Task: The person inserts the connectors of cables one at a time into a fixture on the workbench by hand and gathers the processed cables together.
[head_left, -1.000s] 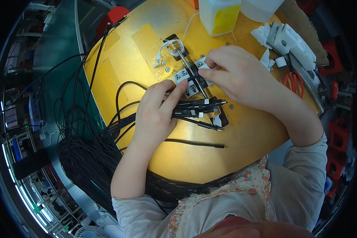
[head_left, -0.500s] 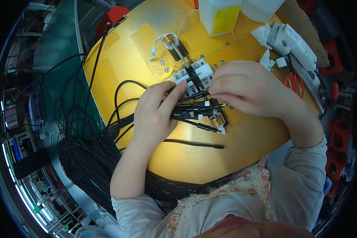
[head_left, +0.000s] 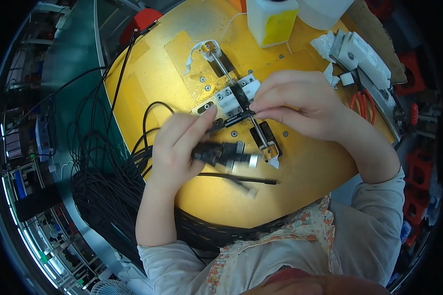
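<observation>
My left hand (head_left: 174,147) is closed around a bunch of black cables whose plug ends (head_left: 226,155) stick out to the right, blurred. One black cable connector (head_left: 235,119) with small white lettering lies apart from the bunch, between my two hands. My right hand (head_left: 302,101) pinches at its right end, which the fingertips hide. Just above the connector is a metal and white block fixture (head_left: 226,101) with screws, crossed by a thin metal rod (head_left: 222,66). Brass-coloured blocks (head_left: 269,152) hold the rod's ends.
Loose black cables (head_left: 103,196) are heaped at the left. A single cable (head_left: 246,179) lies on the yellow table (head_left: 280,196). Farther back stand a bottle with a yellow label (head_left: 279,27) and a white container (head_left: 322,12). Red-handled scissors (head_left: 364,105) lie at right.
My left hand has drawn left and slightly down with the cable bunch, uncovering more of the fixture. My right hand has shifted slightly left, still at the single connector.
</observation>
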The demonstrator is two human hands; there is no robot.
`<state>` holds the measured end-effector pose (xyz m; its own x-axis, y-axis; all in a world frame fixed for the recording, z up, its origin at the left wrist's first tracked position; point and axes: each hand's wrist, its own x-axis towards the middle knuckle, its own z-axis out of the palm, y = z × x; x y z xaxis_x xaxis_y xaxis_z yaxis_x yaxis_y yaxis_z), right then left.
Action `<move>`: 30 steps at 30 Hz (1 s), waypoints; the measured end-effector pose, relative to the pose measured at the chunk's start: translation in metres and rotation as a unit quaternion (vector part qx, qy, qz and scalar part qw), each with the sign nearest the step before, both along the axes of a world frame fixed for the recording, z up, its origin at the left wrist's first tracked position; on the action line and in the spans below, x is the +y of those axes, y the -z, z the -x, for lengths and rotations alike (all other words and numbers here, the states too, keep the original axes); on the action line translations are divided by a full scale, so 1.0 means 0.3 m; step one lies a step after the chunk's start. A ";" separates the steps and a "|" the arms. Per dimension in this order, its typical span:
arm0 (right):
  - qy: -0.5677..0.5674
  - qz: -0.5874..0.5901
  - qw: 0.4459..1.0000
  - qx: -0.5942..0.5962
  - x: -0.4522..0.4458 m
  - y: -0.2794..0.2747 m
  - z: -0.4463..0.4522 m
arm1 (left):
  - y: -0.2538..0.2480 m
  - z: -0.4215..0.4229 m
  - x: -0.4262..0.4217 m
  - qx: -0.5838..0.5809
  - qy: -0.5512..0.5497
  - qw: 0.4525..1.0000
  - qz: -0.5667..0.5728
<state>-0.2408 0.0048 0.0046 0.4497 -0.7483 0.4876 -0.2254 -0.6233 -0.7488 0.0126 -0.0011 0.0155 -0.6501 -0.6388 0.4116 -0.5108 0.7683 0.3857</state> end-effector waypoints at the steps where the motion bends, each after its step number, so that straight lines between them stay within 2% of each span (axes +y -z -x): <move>1: 0.000 -0.021 1.000 -0.006 -0.007 0.002 -0.001 | -0.003 -0.006 0.007 0.015 0.018 1.000 -0.005; 5: 0.044 -0.056 0.997 0.010 -0.033 0.026 -0.010 | 0.020 0.009 0.016 -0.043 0.016 0.997 0.061; 11: 0.079 -0.049 0.994 0.052 -0.052 0.062 -0.028 | 0.049 0.034 -0.011 -0.129 -0.027 0.987 0.095; 14: 0.099 0.002 0.992 0.081 -0.052 0.069 -0.033 | 0.054 0.037 -0.010 -0.141 -0.036 0.985 0.098; 17: 0.111 0.140 0.968 0.179 -0.038 0.055 -0.028 | 0.055 0.036 -0.015 -0.143 -0.036 0.983 0.107; 23: 0.116 0.203 0.940 0.247 -0.021 0.040 -0.025 | 0.053 0.043 -0.012 -0.146 -0.044 0.984 0.092; 26: 0.099 0.199 0.940 0.260 -0.020 0.029 -0.017 | 0.049 0.046 -0.012 -0.142 -0.047 0.985 0.084; 30: -0.019 0.132 0.979 0.153 -0.003 0.011 -0.018 | 0.045 0.046 -0.012 -0.130 -0.046 0.988 0.072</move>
<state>-0.2353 0.0040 0.0011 0.6304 -0.5945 0.4992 -0.3874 -0.7981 -0.4614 -0.0013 -0.0048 0.0020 -0.6871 -0.6474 0.3298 -0.6487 0.7511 0.1228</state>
